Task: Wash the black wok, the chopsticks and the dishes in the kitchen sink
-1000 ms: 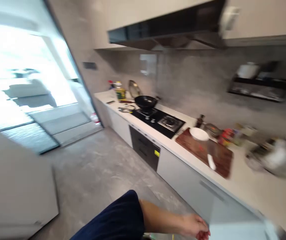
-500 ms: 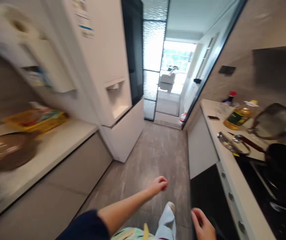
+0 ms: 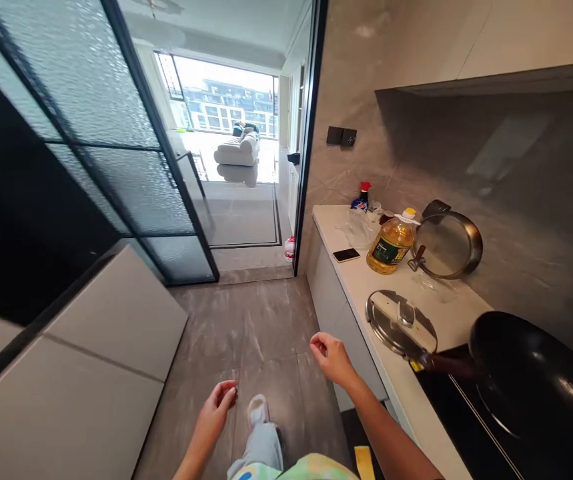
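Note:
My left hand [image 3: 219, 404] hangs low over the grey floor, its fingers loosely curled with nothing in them. My right hand [image 3: 329, 355] is raised a little higher beside the white counter [image 3: 361, 283], fingers also curled in and holding nothing. On the counter to the right lie a metal pot lid [image 3: 399, 321], a black wok [image 3: 531, 373] on the hob, a bottle of cooking oil [image 3: 391, 243] and a dark phone [image 3: 345, 255]. My foot in a white slipper [image 3: 257, 408] shows between the hands.
A frosted glass sliding door [image 3: 116, 153] stands at the left, with an open doorway to a bright room and a sofa [image 3: 239, 150] ahead. A steel pan [image 3: 449, 243] leans on the wall. A spray bottle [image 3: 363, 195] stands at the counter's far end. White cabinet fronts [image 3: 91, 360] line the left.
The view has swung from the counter with the chopping board to face the doorway and moved forward past the fridge. Both hands have come into view in front of me.

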{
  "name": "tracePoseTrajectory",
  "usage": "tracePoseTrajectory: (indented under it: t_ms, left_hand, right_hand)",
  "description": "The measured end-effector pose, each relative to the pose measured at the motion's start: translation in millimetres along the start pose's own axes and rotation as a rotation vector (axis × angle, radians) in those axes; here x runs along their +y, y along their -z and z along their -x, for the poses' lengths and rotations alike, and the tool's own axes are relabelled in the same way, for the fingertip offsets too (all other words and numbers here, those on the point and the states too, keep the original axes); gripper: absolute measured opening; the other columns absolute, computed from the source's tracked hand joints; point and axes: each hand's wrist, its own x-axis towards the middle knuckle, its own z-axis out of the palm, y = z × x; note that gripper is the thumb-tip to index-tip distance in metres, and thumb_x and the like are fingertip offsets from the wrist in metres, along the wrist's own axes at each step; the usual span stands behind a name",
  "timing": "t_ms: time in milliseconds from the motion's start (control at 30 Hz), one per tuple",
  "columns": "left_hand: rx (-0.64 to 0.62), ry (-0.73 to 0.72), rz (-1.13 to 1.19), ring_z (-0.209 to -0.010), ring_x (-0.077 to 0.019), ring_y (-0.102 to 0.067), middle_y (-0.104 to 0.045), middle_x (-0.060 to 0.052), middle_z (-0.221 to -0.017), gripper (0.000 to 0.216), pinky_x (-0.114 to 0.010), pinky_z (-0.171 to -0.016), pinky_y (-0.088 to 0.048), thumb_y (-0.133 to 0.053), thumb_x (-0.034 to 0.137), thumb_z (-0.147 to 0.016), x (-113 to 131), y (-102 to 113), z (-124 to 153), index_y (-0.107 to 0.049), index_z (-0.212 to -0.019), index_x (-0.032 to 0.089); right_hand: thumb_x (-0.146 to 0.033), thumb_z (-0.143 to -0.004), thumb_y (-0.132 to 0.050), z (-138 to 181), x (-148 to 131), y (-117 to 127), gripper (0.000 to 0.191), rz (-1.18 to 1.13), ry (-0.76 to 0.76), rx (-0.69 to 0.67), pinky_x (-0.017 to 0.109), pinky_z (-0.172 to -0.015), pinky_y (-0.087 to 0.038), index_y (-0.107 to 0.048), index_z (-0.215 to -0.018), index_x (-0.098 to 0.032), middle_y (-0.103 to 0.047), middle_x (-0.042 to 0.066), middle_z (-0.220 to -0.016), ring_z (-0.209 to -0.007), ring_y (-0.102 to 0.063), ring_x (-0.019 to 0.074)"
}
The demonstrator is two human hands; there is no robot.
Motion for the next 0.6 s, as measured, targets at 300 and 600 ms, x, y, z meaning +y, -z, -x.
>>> tracePoseTrajectory:
  t_ms: [300, 600]
  left_hand:
    - [-0.379, -0.472, -0.521, -0.064, -0.0163, -0.056, -0.058, 0.001, -0.066, 0.033, -0.028, -0.063, -0.047, -0.051, 0.052, -0.073, 182.1, -145.1, -304.8, -0.058, -0.080, 0.020]
    - [-0.766, -1.270, -0.942, -0.104, -0.0221, -0.050, -0.053, -0.011, -0.106, 0.028, -0.038, -0.094, -0.041, -0.047, 0.017, -0.079, 352.2, -439.4, -482.0, -0.060, -0.104, 0.016]
  right_hand:
    - [-0.024, -0.085, -0.044, -239.1, 97.8, 53.1, 0.019, 0.134, -0.236, 0.360, 0.026, -0.073, -0.047, -0.061, -0.088, -0.016, -0.063, 0.004, -0.081, -0.075, -0.059, 0.0145]
    - [-0.005, -0.080, -0.037, -444.9, 241.6, 105.1, 0.045, 0.379, -0.474, 0.399, 0.033, -0.102, -0.039, -0.055, -0.121, -0.010, -0.059, 0.013, -0.123, -0.116, -0.053, 0.0177]
